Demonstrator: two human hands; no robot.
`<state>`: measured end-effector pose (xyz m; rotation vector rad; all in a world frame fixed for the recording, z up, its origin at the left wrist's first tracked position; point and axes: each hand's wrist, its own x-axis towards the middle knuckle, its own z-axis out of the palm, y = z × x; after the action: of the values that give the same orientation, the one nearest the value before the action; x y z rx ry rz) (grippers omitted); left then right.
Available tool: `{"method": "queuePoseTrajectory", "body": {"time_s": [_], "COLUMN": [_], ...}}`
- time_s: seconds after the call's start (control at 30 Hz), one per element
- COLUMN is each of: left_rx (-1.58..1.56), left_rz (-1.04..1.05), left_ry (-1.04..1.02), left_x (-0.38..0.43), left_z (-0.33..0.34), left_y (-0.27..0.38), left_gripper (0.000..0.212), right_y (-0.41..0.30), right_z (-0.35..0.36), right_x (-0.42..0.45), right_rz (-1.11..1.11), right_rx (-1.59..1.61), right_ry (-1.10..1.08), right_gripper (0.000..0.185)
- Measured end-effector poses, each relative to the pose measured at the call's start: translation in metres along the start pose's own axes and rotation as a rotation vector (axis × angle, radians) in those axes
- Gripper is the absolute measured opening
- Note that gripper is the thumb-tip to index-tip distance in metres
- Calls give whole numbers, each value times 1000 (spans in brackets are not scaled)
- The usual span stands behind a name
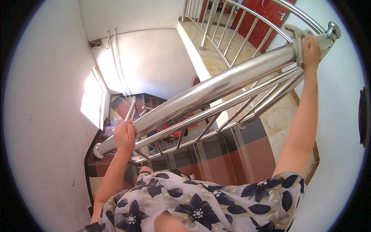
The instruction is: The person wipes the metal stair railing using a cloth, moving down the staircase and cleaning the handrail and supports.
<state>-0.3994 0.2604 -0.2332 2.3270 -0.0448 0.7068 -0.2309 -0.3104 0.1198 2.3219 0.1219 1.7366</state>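
A thick, shiny metal handrail (203, 87) slants across the stairs, rising from lower left to upper right. Near its lower end, my left hand (125, 137) is wrapped over the tube. Close to the upper end, my right hand (311, 52) presses a greyish cloth (296, 39) around the rail. A rounded metal cap (334, 29) tops the post just beyond that cloth. Below the handrail run a thinner metal tube (220, 108) and slanted balusters (211, 124).
Red and dark tiled steps (208, 156) descend beneath the railing. A landing railing (221, 32) stands before a red door (255, 26). White walls (49, 116) flank the stairs, with a bright window (93, 100) at left. Conduits (116, 63) run down the far wall.
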Motion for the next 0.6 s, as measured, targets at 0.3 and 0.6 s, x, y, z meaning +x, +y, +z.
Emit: {"method": "queuePoseTrajectory", "body": {"time_s": [0.3,0.6], "left_rx": [-5,11], "left_rz": [11,-21], "left_ry": [14,55], "left_x": [1,-1], "left_z": [-2,-1], "left_y": [6,1], "left_gripper": [28,28], "right_y": [-19,-260], "right_z": [-6,-73], "right_x": [-16,-130], "right_rz": [3,-55], "right_rx": [1,432], "right_ry": [-25,94], "right_gripper": [44,25]}}
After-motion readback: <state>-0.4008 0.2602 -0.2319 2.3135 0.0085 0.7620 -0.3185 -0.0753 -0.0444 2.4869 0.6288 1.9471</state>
